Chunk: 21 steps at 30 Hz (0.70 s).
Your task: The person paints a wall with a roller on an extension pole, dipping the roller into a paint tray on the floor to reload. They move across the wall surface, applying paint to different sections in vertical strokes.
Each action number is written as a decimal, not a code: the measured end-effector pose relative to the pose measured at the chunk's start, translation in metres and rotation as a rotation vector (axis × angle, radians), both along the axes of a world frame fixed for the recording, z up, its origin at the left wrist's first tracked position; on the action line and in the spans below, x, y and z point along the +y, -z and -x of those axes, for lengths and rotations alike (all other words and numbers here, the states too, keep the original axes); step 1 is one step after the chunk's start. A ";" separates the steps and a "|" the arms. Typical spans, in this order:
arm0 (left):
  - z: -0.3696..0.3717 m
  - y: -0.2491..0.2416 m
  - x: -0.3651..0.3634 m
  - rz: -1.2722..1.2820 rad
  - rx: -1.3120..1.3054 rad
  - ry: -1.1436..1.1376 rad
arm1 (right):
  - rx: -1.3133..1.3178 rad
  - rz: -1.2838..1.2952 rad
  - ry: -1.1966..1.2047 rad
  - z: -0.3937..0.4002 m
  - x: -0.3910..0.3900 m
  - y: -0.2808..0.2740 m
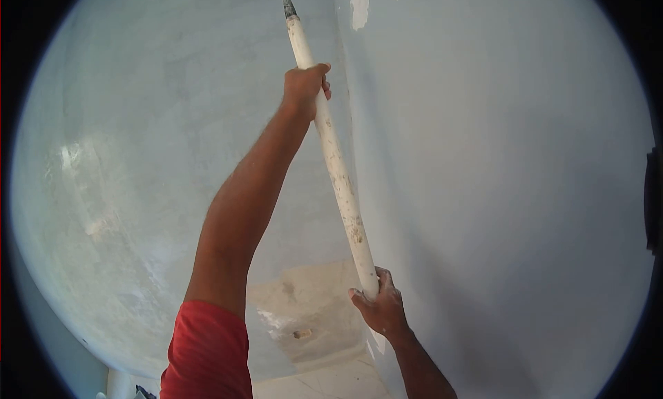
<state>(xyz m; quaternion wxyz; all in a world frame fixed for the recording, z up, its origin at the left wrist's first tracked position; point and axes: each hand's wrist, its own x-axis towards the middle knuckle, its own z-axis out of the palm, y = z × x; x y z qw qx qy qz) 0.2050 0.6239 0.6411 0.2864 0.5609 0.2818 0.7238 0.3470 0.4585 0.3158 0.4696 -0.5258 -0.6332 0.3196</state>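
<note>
A long off-white pole [337, 171] with brown spots and scuffs slants from the upper middle down to the right. Its top end carries a dark, tapered metal fitting [289, 7], and whatever lies beyond that is cut off by the frame's upper edge. My left hand [305, 88] is wrapped round the upper part of the pole, arm stretched upward out of a red sleeve. Lower down, my right hand [382, 306] grips the pole's bottom end, with whitish dust on its fingers.
Pale grey-blue walls [504, 157] meet in a corner just behind the pole. Paint has peeled in a white patch [360, 7] up high. A bare, brownish patch [321, 302] low down has a small rectangular hole [302, 334]. A dark object [651, 200] shows at the right edge.
</note>
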 end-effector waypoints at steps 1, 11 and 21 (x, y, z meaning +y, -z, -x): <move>0.002 -0.008 0.001 -0.013 -0.039 -0.002 | 0.026 -0.127 -0.035 -0.001 0.001 0.006; 0.013 0.149 -0.016 0.078 0.044 -0.023 | -0.127 -0.550 0.053 0.029 -0.027 0.200; 0.015 0.210 -0.099 -0.618 0.847 -0.662 | -0.108 -0.558 0.060 0.036 -0.009 0.073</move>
